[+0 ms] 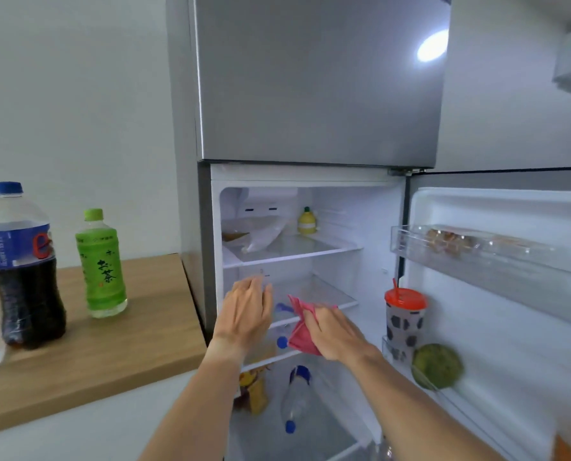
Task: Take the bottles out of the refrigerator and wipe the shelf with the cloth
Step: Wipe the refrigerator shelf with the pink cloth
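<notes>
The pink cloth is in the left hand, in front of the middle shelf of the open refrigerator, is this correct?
Not quite. The head view shows the pink cloth in the right hand, not the left hand, which is open and empty. The rest holds: it is in front of the middle shelf of the open refrigerator.

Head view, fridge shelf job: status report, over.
Right hand gripping pink cloth; left hand open, empty, at middle shelf. Two bottles out on counter. Bottle remains lower down.

The green bottle at left carries Japanese characters "お茶"; the cola bottle label shows a red "e".
</notes>
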Demonstrator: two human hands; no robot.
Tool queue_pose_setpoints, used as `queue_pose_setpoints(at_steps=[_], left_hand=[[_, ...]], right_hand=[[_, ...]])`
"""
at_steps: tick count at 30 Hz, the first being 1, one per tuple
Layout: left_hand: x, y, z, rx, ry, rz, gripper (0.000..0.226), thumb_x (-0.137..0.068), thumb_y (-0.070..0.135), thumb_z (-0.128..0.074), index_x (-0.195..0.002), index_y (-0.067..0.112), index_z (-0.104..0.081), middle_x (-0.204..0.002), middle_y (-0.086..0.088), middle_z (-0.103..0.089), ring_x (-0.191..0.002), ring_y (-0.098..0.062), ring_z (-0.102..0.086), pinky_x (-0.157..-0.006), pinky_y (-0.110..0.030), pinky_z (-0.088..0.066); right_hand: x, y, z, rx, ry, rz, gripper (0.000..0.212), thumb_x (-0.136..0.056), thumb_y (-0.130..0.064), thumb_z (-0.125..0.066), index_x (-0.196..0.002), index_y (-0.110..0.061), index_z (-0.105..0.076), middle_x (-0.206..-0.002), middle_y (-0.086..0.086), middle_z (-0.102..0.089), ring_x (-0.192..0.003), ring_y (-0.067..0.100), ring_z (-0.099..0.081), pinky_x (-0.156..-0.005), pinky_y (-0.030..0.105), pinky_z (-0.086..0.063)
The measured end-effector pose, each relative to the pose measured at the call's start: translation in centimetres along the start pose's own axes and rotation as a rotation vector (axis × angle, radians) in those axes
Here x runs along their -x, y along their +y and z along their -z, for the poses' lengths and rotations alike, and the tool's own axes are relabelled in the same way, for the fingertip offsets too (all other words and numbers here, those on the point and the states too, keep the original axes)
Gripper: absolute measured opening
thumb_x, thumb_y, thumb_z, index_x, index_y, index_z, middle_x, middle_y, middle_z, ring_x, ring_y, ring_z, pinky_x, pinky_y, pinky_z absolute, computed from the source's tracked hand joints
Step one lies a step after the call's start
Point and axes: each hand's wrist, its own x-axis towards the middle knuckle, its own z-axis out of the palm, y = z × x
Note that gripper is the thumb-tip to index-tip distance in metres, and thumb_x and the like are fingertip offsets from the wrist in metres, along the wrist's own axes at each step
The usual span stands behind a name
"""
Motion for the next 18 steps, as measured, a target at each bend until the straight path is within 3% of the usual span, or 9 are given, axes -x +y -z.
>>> queue_pose_setpoints(at_steps=[3, 7, 12, 16, 18], left_hand=[[-1.9, -0.7, -4.3, -0.052, -0.079, 0.069, 0.041, -0.1, 0.034, -0.037, -0.128, 0.011, -0.055, -0.128, -0.009, -0.06, -0.12, -0.027, -0.056, -0.1, -0.04, -0.045], [-4.7, -3.4, -10.5, -0.057, -0.161, 0.103, 0.039, -0.101, 0.032, -0.038, -0.129, 0.011, -0.056, -0.129, -0.009, -0.061, -0.119, -0.026, -0.056, -0.102, -0.039, -0.044], [-8.7, -7.1, -17.2, -0.022, -0.178, 0.122, 0.033, -0.102, 0.032, -0.039, -0.123, 0.018, -0.059, -0.123, -0.003, -0.064, -0.111, -0.019, -0.059, -0.097, -0.032, -0.042], [-11.9, -10.1, -20.7, -0.102, -0.283, 0.261, 0.035, -0.099, 0.031, -0.042, -0.127, 0.018, -0.058, -0.133, -0.006, -0.057, -0.121, -0.026, -0.055, -0.104, -0.038, -0.044], [-13.1, -11.7, -21.9, -0.12, -0.342, 0.354, 0.034, -0.098, 0.03, -0.039, -0.124, 0.02, -0.058, -0.132, -0.007, -0.056, -0.121, -0.028, -0.053, -0.103, -0.04, -0.043]], right_hand=[[-2.1, 2.8, -1.7, -0.037, -0.021, -0.039, 0.05, -0.107, -0.041, -0.026, -0.129, -0.014, -0.061, -0.121, 0.011, -0.065, -0.11, 0.028, -0.062, -0.097, 0.044, -0.051], [-6.3, 7.0, -5.3, -0.105, -0.06, -0.105, 0.048, -0.107, -0.042, -0.025, -0.132, -0.02, -0.059, -0.115, 0.005, -0.063, -0.103, 0.02, -0.062, -0.086, 0.03, -0.053], [-12.3, 10.7, -9.6, -0.242, -0.067, -0.242, 0.046, -0.107, -0.041, -0.028, -0.123, -0.017, -0.064, -0.106, 0.008, -0.068, -0.099, 0.024, -0.066, -0.088, 0.034, -0.053], [-17.4, 12.4, -12.6, -0.288, -0.053, -0.303, 0.047, -0.107, -0.04, -0.03, -0.123, -0.014, -0.066, -0.098, 0.004, -0.066, -0.085, 0.018, -0.062, -0.076, 0.025, -0.044], [-19.7, 13.5, -13.3, -0.281, -0.058, -0.343, 0.051, -0.108, -0.038, -0.028, -0.121, -0.008, -0.067, -0.1, 0.01, -0.067, -0.089, 0.023, -0.062, -0.076, 0.025, -0.041]])
